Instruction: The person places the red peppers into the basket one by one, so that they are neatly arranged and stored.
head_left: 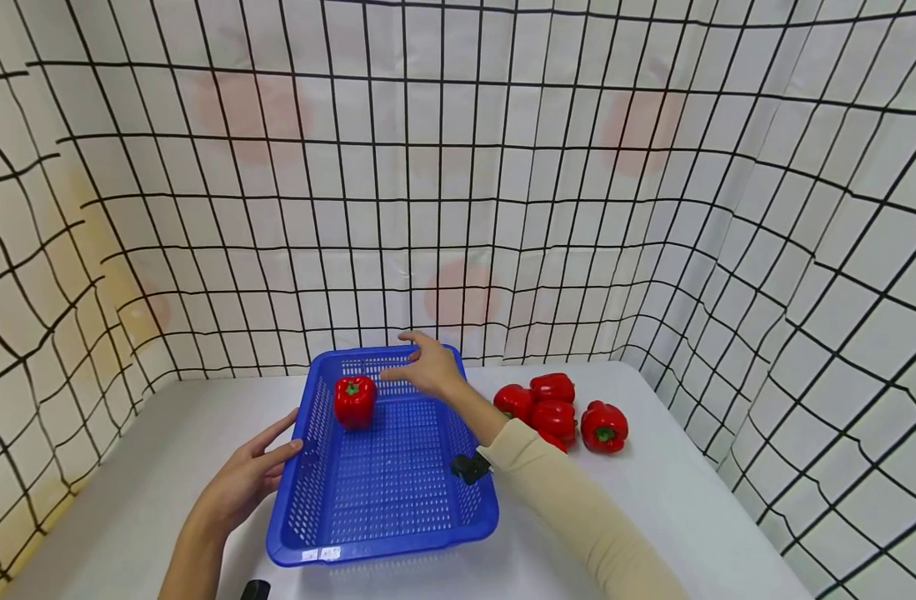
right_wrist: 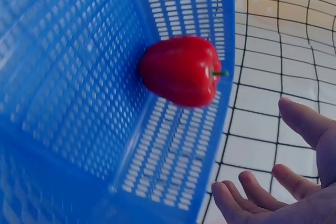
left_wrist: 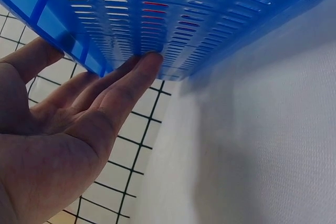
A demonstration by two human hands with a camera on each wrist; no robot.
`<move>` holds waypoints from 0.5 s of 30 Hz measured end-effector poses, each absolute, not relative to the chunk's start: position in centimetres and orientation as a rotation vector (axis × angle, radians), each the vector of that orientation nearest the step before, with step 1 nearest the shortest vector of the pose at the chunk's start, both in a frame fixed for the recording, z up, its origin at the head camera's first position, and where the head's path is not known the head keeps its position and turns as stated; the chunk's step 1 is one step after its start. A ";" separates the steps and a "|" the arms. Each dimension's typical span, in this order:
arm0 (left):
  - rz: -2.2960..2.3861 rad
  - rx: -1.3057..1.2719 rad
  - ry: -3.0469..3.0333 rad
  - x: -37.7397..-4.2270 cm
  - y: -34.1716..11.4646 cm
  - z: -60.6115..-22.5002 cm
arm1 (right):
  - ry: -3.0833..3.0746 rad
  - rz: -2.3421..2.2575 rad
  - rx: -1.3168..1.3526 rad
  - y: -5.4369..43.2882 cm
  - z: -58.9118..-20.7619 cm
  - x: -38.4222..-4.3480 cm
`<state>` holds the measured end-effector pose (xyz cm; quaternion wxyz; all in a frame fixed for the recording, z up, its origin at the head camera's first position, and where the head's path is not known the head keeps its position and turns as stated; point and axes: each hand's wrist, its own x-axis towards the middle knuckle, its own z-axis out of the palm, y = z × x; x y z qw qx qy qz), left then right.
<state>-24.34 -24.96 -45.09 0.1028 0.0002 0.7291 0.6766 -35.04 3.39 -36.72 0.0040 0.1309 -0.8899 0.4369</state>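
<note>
A blue plastic basket (head_left: pixel 397 546) with slotted walls rests on the white table. Inside, near its far left corner, one red bell pepper (head_left: pixel 355 402) stands with its green stem up. My left hand (head_left: pixel 240 479) touches the basket's left side; in the left wrist view its thumb is at the rim and its extended fingers lie against the slotted outer wall. My right hand (head_left: pixel 425 367) is over the far end of the basket, thumb and fingers spread apart with nothing between them. The right wrist view shows this hand (right_wrist: pixel 283 182) apart from the bell pepper.
Right of the basket lie several more red bell peppers (head_left: pixel 553 421), partly hidden by my right sleeve (head_left: pixel 570 508). One bell pepper (head_left: pixel 604 427) lies a little apart at the right. White walls with a black grid (head_left: pixel 458 183) enclose the table's back and sides.
</note>
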 end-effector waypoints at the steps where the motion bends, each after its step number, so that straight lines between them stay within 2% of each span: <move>1: 1.998 0.002 2.152 -24.3 -24.9 -45.1 | -2.787 1.360 0.419 3.9 -36.5 -35.0; 15: 1.991 -0.006 2.164 -24.3 -24.8 -45.0 | -2.753 1.265 0.469 11.0 -33.4 -32.7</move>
